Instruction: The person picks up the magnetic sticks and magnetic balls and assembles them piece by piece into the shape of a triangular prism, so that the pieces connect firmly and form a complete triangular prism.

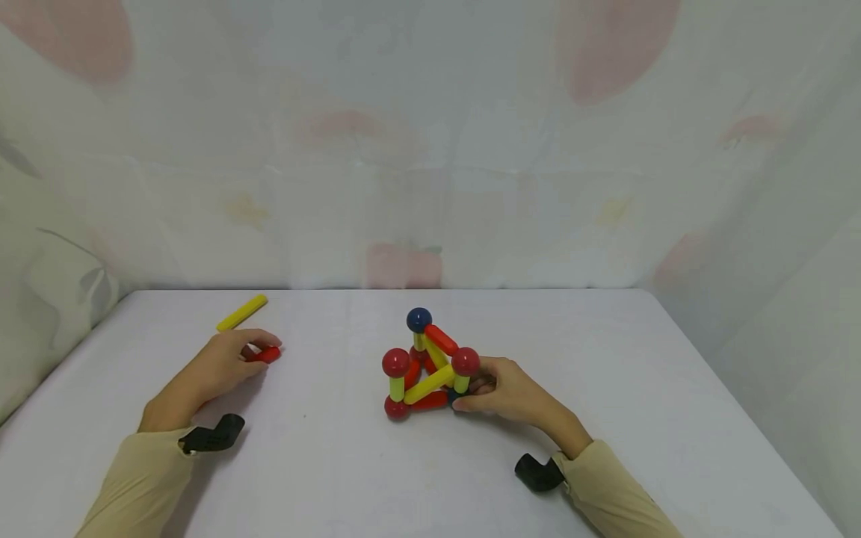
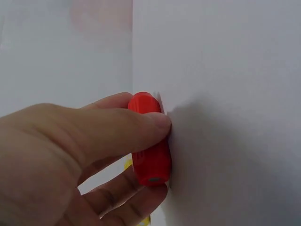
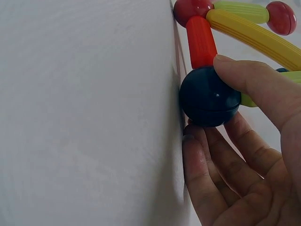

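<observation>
My left hand (image 1: 222,366) is at the left of the table, pinching a short red rod (image 2: 153,160) between thumb and fingers, close over the white surface. Near the table's middle stands a frame of magnetic rods and balls. Red balls (image 1: 395,363) and a blue ball (image 1: 419,320) top its short green upright rods (image 1: 397,388); yellow rods (image 1: 430,384) slant between them, and red rods join the base. At the frame's lower right corner, my right hand (image 1: 507,392) grips a dark blue ball (image 3: 210,96), thumb on one side and fingers beneath.
A loose yellow rod (image 1: 242,313) lies just beyond my left hand. A sliver of red shows beside the left wrist. Black wrist mounts (image 1: 214,433) stick out from both sleeves. Behind the white table (image 1: 323,478) hangs a patterned cloth (image 1: 498,187).
</observation>
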Available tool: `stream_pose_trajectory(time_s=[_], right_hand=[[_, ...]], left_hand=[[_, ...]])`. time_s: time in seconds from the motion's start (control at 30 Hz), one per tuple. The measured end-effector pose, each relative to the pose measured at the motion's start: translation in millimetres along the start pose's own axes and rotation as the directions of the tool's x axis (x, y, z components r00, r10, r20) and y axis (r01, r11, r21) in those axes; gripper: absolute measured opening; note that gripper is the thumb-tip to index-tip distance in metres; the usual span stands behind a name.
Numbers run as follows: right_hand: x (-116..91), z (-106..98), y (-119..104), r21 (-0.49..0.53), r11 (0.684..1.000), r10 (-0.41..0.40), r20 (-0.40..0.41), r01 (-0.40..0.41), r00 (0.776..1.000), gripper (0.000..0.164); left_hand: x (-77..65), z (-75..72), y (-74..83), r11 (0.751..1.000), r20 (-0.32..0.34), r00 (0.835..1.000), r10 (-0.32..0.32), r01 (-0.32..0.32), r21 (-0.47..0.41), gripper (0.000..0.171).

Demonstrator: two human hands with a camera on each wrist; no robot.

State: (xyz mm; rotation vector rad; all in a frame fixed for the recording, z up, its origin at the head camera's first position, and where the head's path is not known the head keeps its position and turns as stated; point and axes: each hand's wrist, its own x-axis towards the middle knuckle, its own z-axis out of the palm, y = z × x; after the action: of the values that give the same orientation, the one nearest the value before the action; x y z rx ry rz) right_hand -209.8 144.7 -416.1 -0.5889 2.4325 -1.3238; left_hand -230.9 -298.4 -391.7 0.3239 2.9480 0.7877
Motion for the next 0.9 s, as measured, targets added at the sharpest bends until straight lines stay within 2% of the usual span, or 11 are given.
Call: stream_pose_trajectory(time_s=[0.23, 0.57, 0.73, 0.9], right_hand=[[0, 0, -1, -0.002, 1.0, 0.006, -0.002, -0.006, 1.0, 0.051], [1, 0, 0, -0.01, 1.0, 0.006, -0.007, -0.006, 1.0, 0.052], [1, 0, 0, -0.005, 1.0, 0.008, -0.008, -0.008, 1.0, 0.052], [1, 0, -1, -0.001, 1.0, 0.007, -0.008, -0.007, 1.0, 0.051]], left_hand=[[1.9, 1.9, 3.1, 0.999, 0.003, 1.0, 0.015, -0.015, 0.043, 0.034], [3.9, 5.2, 5.3, 0.999, -0.007, 1.0, 0.024, -0.023, 0.037, 0.036], [5.2, 5.5, 9.7, 0.999, -0.029, 0.998, 0.047, -0.047, 0.012, 0.036], [5.5, 5.1, 15.4, 0.995, -0.065, 0.993, 0.1, -0.1, 0.002, 0.033]])
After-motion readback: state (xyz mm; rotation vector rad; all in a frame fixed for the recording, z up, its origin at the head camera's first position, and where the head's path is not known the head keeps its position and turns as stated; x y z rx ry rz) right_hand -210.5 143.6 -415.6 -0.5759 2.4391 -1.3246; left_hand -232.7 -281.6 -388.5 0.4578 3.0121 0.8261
